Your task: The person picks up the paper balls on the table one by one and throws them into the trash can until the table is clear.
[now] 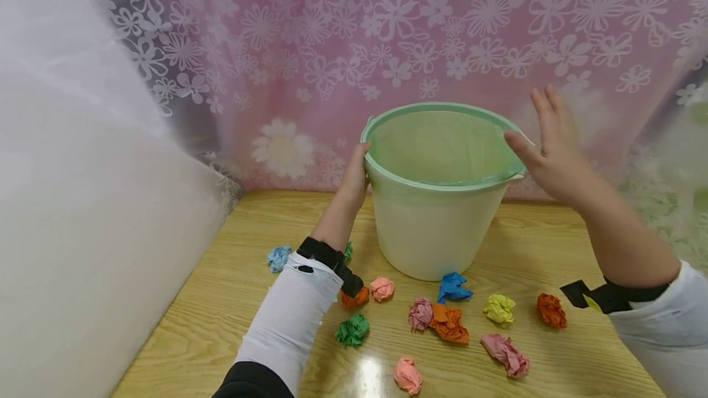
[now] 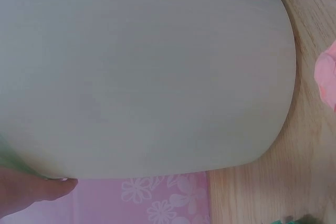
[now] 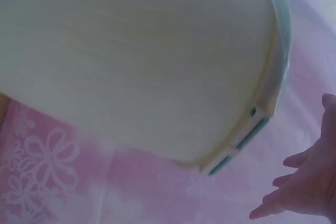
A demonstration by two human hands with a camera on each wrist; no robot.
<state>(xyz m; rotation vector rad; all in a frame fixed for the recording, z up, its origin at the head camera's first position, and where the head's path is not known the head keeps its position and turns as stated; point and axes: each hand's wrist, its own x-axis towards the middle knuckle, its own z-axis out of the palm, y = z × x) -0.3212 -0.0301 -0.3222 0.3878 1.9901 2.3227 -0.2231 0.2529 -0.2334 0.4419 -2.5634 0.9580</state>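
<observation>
A pale bucket [image 1: 437, 226] with a green rim stands upright on the wooden table, its mouth facing up. My left hand [image 1: 355, 178] holds the bucket's left edge, thumb at the rim; the rest of its fingers are mostly hidden. In the left wrist view, the bucket's wall [image 2: 147, 77] fills most of the picture, with part of the left hand [image 2: 34, 190] at the rim. On the other side my right hand [image 1: 553, 146] is raised with fingers spread, holding nothing. The right wrist view shows that hand [image 3: 307, 177] apart from the bucket [image 3: 142, 61].
Several crumpled paper balls lie on the table [image 1: 221, 318] before the bucket, among them a blue one [image 1: 455, 287], a yellow one [image 1: 499, 309], a green one [image 1: 352, 330] and an orange one [image 1: 449, 323]. A pink flowered curtain [image 1: 310, 66] hangs behind.
</observation>
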